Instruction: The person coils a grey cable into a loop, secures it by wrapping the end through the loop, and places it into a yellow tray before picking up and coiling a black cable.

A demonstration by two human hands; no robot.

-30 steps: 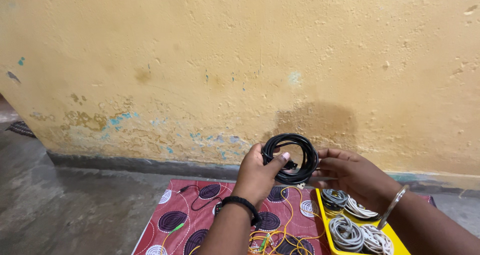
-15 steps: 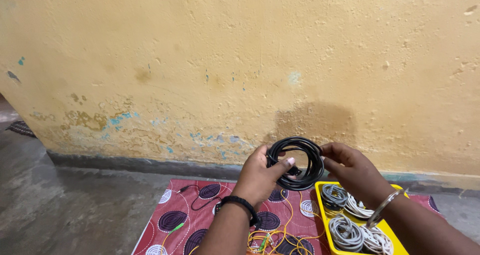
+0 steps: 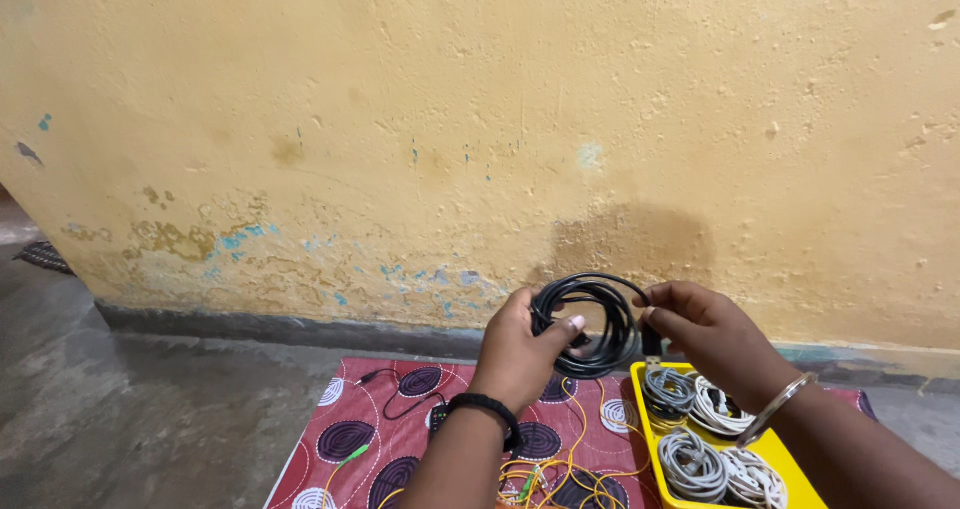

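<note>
While the yellow tray (image 3: 643, 401) of coiled grey and white cables sits nearest, low right on the patterned cloth (image 3: 352, 429), the left hand (image 3: 520, 349) clamps the black cable coil (image 3: 590, 324) upright at its left edge. The right hand (image 3: 705, 334) pinches its right side, before the yellow wall (image 3: 480, 119); no labels show.

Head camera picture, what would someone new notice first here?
First, the coil of black cable held up mid-frame before the yellow wall, gripped by the left hand while the right hand pinches its end. Below them a red patterned cloth lies on the floor, strewn with loose wires, and a yellow tray at lower right holds coiled grey and white cables.
</note>
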